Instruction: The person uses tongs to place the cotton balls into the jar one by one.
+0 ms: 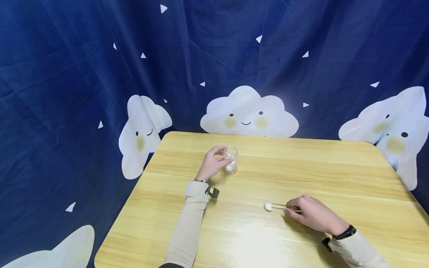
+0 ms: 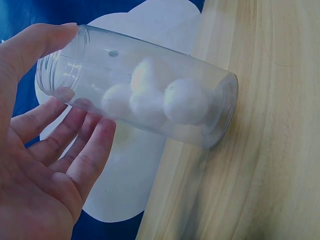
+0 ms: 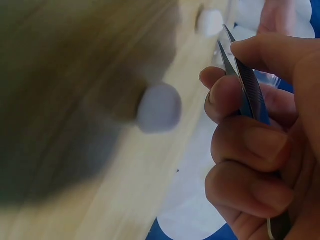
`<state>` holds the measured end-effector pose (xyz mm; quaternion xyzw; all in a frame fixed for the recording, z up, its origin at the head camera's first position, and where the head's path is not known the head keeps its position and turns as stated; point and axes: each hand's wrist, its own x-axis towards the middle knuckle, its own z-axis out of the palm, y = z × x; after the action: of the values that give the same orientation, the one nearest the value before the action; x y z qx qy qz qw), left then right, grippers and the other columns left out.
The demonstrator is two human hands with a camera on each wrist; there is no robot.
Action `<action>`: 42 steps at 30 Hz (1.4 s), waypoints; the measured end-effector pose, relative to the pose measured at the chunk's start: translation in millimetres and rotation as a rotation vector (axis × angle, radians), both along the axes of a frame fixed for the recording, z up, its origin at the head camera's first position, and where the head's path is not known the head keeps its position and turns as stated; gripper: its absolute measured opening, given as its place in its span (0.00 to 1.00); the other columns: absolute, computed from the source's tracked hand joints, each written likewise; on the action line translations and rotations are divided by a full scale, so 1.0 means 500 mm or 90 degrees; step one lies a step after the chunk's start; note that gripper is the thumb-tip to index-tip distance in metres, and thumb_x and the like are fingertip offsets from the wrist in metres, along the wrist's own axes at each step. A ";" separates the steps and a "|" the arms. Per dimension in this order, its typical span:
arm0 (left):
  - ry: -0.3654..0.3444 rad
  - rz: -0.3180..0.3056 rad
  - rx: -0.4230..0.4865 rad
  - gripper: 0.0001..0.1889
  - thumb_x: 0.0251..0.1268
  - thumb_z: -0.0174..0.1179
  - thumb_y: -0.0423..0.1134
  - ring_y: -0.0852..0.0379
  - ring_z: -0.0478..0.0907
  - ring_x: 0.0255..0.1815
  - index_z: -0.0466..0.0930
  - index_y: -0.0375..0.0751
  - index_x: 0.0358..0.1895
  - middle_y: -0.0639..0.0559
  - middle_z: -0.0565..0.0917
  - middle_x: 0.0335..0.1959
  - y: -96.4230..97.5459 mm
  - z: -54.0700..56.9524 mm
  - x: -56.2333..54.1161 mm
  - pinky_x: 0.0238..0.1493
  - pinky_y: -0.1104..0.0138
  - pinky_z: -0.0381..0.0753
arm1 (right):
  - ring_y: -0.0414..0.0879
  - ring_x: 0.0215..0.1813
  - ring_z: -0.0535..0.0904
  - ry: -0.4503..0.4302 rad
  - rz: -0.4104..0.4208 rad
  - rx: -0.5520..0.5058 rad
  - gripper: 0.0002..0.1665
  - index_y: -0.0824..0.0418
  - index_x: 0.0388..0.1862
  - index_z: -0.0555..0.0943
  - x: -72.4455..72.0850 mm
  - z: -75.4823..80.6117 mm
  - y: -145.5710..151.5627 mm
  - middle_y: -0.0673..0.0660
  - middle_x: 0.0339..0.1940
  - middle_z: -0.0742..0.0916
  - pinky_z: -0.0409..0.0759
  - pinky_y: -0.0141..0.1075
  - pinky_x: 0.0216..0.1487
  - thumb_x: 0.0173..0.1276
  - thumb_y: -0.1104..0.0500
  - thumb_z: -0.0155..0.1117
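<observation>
Near the far middle of the table, my left hand (image 1: 213,162) holds a clear plastic jar (image 1: 231,152) by its threaded neck, thumb on one side and fingertips on the other. The jar is upright with no lid, and several cotton balls (image 2: 186,101) lie inside. In my right hand (image 1: 315,214) is a pair of metal tweezers (image 3: 253,95), pinched between thumb and fingers with the tips slightly apart. Those tips reach a white cotton ball (image 1: 268,207) on the table; whether they grip it I cannot tell. A second cotton ball (image 3: 160,108) shows nearer in the right wrist view.
The light wood table (image 1: 161,219) has rounded corners. Behind it and to the left hangs a dark blue curtain (image 1: 228,48) printed with white clouds and triangles. Small black devices are strapped at both wrists.
</observation>
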<state>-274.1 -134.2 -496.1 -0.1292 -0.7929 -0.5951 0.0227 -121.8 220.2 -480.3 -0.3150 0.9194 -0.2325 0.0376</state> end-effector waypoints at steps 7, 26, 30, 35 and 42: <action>-0.001 0.000 0.010 0.30 0.59 0.77 0.42 0.48 0.78 0.61 0.79 0.40 0.65 0.45 0.81 0.61 -0.001 0.001 0.001 0.63 0.60 0.87 | 0.25 0.20 0.56 -0.018 0.004 -0.005 0.15 0.45 0.27 0.79 0.003 -0.003 -0.002 0.34 0.18 0.66 0.61 0.22 0.23 0.76 0.57 0.64; 0.003 -0.006 0.016 0.30 0.58 0.77 0.43 0.48 0.78 0.61 0.79 0.40 0.64 0.44 0.81 0.62 -0.003 -0.004 -0.003 0.63 0.61 0.87 | 0.22 0.22 0.55 0.065 0.064 -0.025 0.18 0.47 0.24 0.77 0.003 -0.008 0.002 0.32 0.20 0.63 0.59 0.18 0.22 0.73 0.62 0.67; 0.003 -0.005 0.015 0.31 0.58 0.77 0.43 0.47 0.78 0.61 0.79 0.40 0.64 0.43 0.81 0.62 -0.003 -0.004 -0.003 0.63 0.61 0.87 | 0.22 0.22 0.53 0.087 0.065 -0.024 0.20 0.48 0.21 0.75 0.001 -0.005 0.001 0.33 0.20 0.61 0.55 0.17 0.22 0.72 0.63 0.68; -0.002 -0.003 0.011 0.30 0.58 0.77 0.44 0.47 0.78 0.62 0.79 0.42 0.64 0.41 0.80 0.63 -0.003 -0.002 -0.001 0.63 0.60 0.87 | 0.22 0.22 0.53 0.094 0.069 -0.025 0.18 0.49 0.22 0.77 -0.001 0.002 0.004 0.32 0.20 0.62 0.55 0.16 0.21 0.71 0.64 0.68; 0.001 -0.002 0.012 0.30 0.59 0.76 0.43 0.47 0.78 0.62 0.79 0.41 0.64 0.40 0.80 0.63 -0.002 -0.001 0.001 0.64 0.60 0.87 | 0.22 0.20 0.58 0.061 0.055 -0.023 0.15 0.47 0.26 0.82 -0.008 0.019 0.013 0.31 0.18 0.68 0.64 0.20 0.19 0.74 0.62 0.66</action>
<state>-273.5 -135.1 -496.6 -0.1303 -0.7873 -0.6022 0.0235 -125.9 226.7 -470.8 -0.3660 0.9013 -0.2318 -0.0024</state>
